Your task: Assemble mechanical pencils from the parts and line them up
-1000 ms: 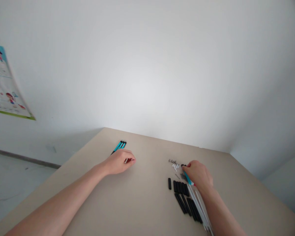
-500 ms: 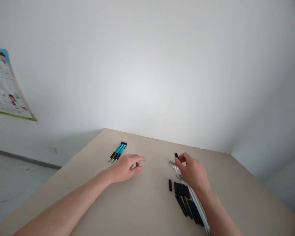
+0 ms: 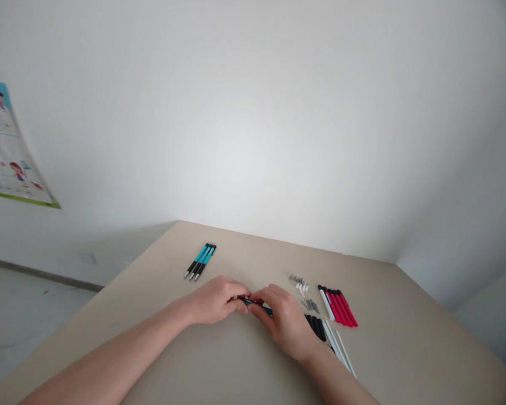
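A pale wall stands behind a beige table. Over its near side the two forearms come in from the lower corners, bare and slanting inward, so that the hands nearly meet in the middle.

The left hand is closed to a pinch, thumb below and fingers curled above, its back turned up; its fingertips grip the dark left end of a blue barrel. The right hand, also knuckles up, bends in with thumb and fingers pinching the same barrel further along. The barrel lies between the hands, just above the table, its right end dipping slightly; the fingers hide much of it.

Three blue pens lie side by side beyond the left hand. Right of the right hand sit a white barrel and four red barrels in a row. White refills and black grips are partly covered by the right arm. Near them are grey pieces, white bits and metal bits.
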The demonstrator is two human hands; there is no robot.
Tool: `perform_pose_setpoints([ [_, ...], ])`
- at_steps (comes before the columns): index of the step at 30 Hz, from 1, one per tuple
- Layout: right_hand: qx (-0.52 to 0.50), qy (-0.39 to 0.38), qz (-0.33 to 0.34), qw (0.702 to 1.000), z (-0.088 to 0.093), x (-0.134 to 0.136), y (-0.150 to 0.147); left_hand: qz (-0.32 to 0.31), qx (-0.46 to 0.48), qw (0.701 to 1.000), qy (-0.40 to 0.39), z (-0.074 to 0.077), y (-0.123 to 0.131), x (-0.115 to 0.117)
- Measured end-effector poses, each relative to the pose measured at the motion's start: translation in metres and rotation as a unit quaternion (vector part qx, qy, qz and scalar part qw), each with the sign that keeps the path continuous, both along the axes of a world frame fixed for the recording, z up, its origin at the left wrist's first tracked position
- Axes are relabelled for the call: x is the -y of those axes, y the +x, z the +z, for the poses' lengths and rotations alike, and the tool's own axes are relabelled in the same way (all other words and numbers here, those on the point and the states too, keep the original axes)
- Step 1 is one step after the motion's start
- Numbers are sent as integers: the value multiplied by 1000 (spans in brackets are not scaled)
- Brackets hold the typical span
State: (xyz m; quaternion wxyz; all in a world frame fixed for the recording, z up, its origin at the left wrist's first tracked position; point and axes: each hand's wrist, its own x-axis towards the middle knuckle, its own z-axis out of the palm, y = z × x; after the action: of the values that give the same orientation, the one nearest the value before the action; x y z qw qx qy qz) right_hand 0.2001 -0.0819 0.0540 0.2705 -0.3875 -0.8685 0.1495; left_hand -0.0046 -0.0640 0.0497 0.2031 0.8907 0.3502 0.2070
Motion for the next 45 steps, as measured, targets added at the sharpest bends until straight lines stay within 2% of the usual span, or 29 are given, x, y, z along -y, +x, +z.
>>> perform_pose_setpoints([
  [5, -1, -13, -5, 1000, 5, 0, 5, 8, 2, 1000, 1, 2, -2, 0],
  [11, 34, -22, -57, 998, 13, -8, 28, 43, -1, 999, -1, 5, -5, -1],
  [14, 83, -36, -152, 984, 19, -19, 51, 61, 4, 998, -11, 3, -7, -3],
  [17, 153, -74, -278, 945, 22, -29, 73, 50, 6, 998, -23, 2, -8, -3],
  [19, 181, -91, -309, 929, 23, -33, 82, 37, 9, 999, -23, 2, -8, -3],
  [28, 216, -129, -323, 912, 19, -34, 85, 33, 9, 999, -26, 3, -9, -3],
  [35, 199, -119, -365, 902, 17, -37, 85, 50, 10, 998, -37, 4, -9, -2],
  [45, 211, -124, -349, 905, 4, -42, 77, 62, 25, 997, -49, 8, -8, 0],
])
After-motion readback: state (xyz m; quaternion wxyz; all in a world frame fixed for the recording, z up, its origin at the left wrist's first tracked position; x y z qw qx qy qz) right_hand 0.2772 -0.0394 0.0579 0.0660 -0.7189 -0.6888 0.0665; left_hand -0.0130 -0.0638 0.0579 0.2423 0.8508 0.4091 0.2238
